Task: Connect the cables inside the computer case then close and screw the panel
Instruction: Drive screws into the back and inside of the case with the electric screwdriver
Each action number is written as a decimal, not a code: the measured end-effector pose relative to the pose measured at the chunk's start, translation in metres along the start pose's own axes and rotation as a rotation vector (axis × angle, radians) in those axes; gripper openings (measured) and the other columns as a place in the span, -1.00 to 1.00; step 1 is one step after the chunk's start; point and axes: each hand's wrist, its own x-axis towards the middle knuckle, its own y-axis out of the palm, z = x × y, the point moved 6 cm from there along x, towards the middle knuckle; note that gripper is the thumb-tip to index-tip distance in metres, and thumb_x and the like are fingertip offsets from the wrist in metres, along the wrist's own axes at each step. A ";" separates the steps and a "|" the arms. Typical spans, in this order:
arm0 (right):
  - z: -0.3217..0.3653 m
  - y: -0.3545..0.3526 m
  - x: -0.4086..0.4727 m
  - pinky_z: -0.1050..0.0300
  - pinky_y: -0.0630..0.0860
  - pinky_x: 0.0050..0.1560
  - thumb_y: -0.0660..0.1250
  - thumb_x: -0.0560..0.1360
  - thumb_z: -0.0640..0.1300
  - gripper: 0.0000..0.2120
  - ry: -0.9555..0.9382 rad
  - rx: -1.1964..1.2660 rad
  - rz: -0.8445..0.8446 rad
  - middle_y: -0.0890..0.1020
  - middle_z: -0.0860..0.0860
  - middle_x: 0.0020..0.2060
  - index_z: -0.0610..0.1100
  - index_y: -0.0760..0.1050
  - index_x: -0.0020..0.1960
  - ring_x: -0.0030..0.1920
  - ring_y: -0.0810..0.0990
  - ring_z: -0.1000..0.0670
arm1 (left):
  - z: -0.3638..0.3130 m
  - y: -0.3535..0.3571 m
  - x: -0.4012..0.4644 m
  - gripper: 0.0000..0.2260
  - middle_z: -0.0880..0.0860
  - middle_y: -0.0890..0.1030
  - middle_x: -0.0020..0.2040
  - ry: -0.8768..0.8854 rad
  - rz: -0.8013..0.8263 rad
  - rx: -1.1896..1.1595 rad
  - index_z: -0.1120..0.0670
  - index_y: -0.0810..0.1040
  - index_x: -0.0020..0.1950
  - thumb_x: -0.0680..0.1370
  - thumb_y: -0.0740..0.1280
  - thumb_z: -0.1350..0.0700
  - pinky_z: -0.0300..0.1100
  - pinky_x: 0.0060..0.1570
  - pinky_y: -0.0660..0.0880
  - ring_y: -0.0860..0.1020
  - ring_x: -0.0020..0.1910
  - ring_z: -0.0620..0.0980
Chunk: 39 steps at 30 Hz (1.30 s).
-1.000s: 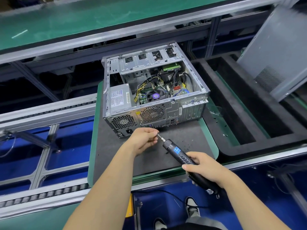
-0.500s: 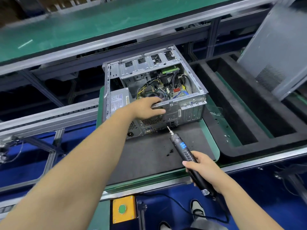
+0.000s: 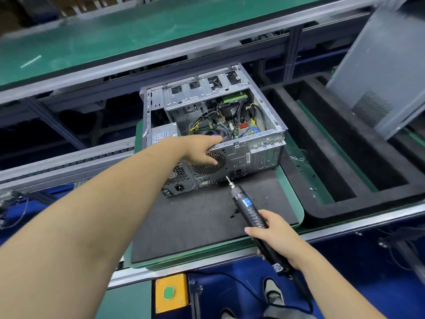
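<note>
Metal case (image 3: 239, 155) rim gripped by left hand (image 3: 200, 150); PSU label (image 3: 162, 135) unreadable

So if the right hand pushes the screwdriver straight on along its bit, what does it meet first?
Probably the computer case rear panel: the right hand aims the electric screwdriver at its port area, though depth is unclear.

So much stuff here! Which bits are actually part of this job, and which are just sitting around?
Part of the job:
- open computer case, gripped at its rear edge by the left hand
- cables inside it
- electric screwdriver in the right hand
- grey side panel, leaning at right

Just lying about:
- yellow box with green button
- black foam tray
</note>
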 end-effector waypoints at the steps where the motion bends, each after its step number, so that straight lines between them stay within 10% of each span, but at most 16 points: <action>1: 0.000 -0.001 0.000 0.03 0.56 -0.42 0.50 0.47 -0.10 -0.80 -0.005 0.008 -0.005 0.54 -0.04 -0.35 -0.03 0.53 0.02 -0.43 0.58 -0.12 | 0.001 0.002 0.000 -0.37 0.19 0.39 0.45 -0.014 -0.021 -0.034 0.18 0.23 0.50 0.56 0.40 -0.03 0.11 0.37 0.35 0.41 0.39 0.18; 7: 0.002 -0.003 0.002 0.02 0.58 -0.39 0.51 0.46 -0.09 -0.74 0.005 0.016 -0.018 0.56 -0.07 -0.28 -0.01 0.53 0.10 -0.43 0.61 -0.09 | 0.001 0.008 0.003 -0.20 0.10 0.39 0.50 -0.087 -0.118 -0.167 0.14 0.20 0.58 0.45 0.53 0.08 -0.14 0.36 0.34 0.42 0.40 0.10; 39: 0.004 0.016 0.004 0.08 0.55 -0.39 0.65 0.18 0.04 -0.49 0.019 0.005 -0.028 0.51 -0.03 -0.30 0.01 0.50 0.03 -0.41 0.56 -0.05 | 0.001 0.005 0.006 -0.17 0.09 0.31 0.55 -0.129 -0.117 -0.002 0.06 0.14 0.61 0.47 0.50 -0.05 -0.01 0.43 0.32 0.32 0.49 0.15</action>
